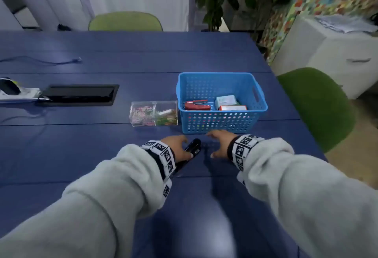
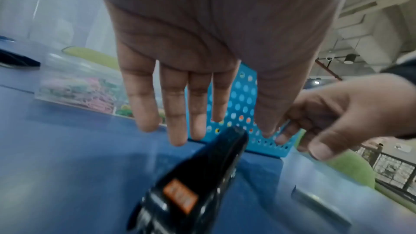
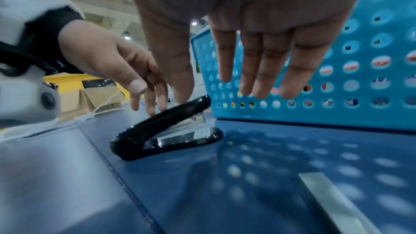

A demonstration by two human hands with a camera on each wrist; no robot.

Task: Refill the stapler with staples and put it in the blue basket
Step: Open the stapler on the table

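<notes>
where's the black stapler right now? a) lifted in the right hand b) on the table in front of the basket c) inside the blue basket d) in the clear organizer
b: the black stapler sits on the table, in front of the blue basket.

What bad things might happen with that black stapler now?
The stapler lies on the table with only the left hand fingertips on its top, so it might slide or tip when lifted. The basket wall stands close behind it, and the open right hand could bump it.
</notes>
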